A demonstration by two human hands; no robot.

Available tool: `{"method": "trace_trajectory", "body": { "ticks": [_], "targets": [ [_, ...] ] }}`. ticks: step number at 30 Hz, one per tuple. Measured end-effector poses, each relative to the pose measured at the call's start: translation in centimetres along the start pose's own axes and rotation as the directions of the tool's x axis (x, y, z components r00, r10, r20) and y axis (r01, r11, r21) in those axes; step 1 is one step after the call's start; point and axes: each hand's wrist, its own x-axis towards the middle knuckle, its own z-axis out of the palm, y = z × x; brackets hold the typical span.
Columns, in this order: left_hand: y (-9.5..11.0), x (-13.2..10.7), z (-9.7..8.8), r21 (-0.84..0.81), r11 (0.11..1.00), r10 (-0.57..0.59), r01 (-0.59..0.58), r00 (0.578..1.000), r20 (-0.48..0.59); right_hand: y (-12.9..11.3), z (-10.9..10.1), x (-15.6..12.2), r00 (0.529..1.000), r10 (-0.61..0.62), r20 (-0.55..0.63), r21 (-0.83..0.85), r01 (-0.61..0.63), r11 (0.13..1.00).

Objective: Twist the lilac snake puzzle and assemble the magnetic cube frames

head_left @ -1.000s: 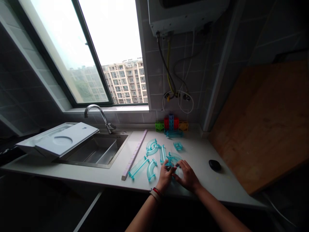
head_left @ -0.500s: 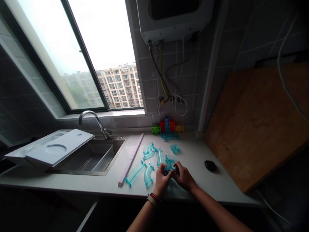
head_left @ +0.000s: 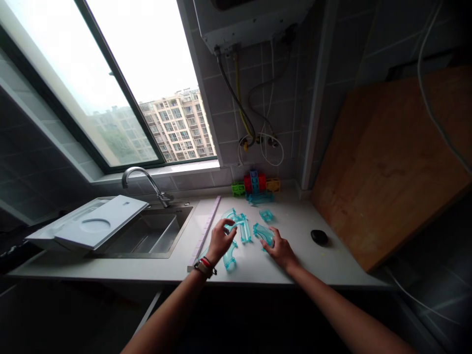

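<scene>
My right hand (head_left: 280, 250) is closed around a translucent teal curved track piece (head_left: 262, 233), thumb on the near side and fingers on the far side. My left hand (head_left: 221, 240) is over the other teal pieces, its thumb and index finger apart; contact with the piece under the fingertips is hard to make out. Just beyond those fingertips is a straight teal track piece (head_left: 245, 230). Another curved teal track piece (head_left: 229, 256) lies below the left hand, which partly covers the pieces behind it. A small teal connector piece (head_left: 266, 215) sits farther back.
A pale purple strip (head_left: 206, 228) lies left of the pieces, alongside the sink (head_left: 173, 248). White molded packaging (head_left: 106, 221) rests across the sink's left part. Colored toy blocks (head_left: 255, 183) stand at the wall. A black oval object (head_left: 319, 237) lies to the right, near a wooden board (head_left: 398, 167).
My hands have separated. The left moved left and forward to the teal pieces; the right now grips a curved track piece alone. The camera view has shifted slightly.
</scene>
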Motion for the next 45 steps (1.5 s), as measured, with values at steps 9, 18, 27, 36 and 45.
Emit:
{"method": "trace_trajectory", "body": {
  "ticks": [9,18,27,36,45],
  "targets": [
    [-4.6,5.8,-1.0,0.41,0.91,-0.083,0.056,0.995,0.048,0.4,0.4,0.2,0.998,-0.051,-0.043,-0.034,0.049,0.998],
    [-4.8,6.6,1.3,0.632,0.773,-0.071,-0.055,0.983,0.172,0.0,-0.2,0.2,0.998,-0.047,-0.04,0.092,0.05,0.994],
    [-2.4,11.9,3.0,0.645,0.708,0.021,-0.288,0.921,0.389,0.4,-0.2,0.8,0.999,-0.037,-0.016,0.123,0.039,0.992],
    [0.4,20.2,10.0,0.692,0.627,-0.013,-0.357,0.884,0.468,0.2,-0.3,1.3,0.999,-0.039,0.009,0.103,0.037,0.994],
    [-0.3,22.7,14.6,0.733,0.574,0.048,-0.364,0.909,0.414,0.1,-0.3,1.4,1.0,-0.01,0.009,0.121,0.009,0.993]
  ]
}}
